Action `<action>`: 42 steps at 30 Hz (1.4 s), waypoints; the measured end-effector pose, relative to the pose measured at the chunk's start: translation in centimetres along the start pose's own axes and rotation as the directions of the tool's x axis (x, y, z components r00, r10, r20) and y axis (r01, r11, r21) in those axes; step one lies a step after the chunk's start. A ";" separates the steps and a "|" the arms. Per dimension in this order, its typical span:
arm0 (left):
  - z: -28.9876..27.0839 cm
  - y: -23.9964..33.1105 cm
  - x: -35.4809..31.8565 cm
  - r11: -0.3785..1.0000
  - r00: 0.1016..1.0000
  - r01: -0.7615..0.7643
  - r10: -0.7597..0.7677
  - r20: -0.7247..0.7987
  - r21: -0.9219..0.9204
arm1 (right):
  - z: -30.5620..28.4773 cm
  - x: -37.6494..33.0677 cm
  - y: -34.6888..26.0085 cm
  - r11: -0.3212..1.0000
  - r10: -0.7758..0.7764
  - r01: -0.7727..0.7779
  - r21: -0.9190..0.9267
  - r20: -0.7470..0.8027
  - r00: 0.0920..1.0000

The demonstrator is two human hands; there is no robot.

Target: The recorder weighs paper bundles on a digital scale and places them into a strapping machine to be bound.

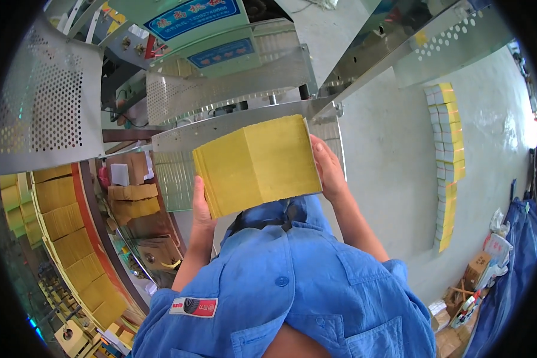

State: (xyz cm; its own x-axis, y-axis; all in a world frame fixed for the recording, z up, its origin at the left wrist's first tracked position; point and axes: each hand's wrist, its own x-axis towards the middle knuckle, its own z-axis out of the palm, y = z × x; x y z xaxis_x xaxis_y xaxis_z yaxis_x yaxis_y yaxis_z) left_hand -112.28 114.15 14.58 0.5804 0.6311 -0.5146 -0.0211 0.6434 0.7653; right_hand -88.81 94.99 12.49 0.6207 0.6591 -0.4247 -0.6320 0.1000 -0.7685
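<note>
Between my two hands is a thick stack of yellow paper sheets point(256, 167), with a slight crease across its top sheet. My left hand point(201, 203) presses the stack's left side, the thumb along the edge. On the opposite side my right hand point(329, 169) closes on the right edge; the fingers beneath are hidden. The stack is held level in front of my waist, before a metal machine tray point(182, 140).
Ahead stands a machine with perforated metal panels point(48, 89) and a blue sign plate point(191, 17). A row of yellow-and-white paper bundles point(447, 161) lies on the floor at right. More yellow stacks point(71, 230) line the left. Cardboard boxes point(476, 268) sit lower right.
</note>
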 end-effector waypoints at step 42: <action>5.3 5.3 13.3 0.990 0.979 -0.047 0.072 0.191 -0.133 | 5.8 9.0 -3.3 0.963 -0.224 0.224 -0.147 0.021 0.974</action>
State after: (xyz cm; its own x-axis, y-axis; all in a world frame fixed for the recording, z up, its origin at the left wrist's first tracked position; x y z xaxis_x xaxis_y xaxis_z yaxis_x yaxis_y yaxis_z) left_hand -100.38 123.68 13.81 0.7222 0.5812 -0.3750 -0.1560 0.6651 0.7303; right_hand -83.84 104.96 13.98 0.7364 0.6356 -0.2317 -0.4014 0.1347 -0.9060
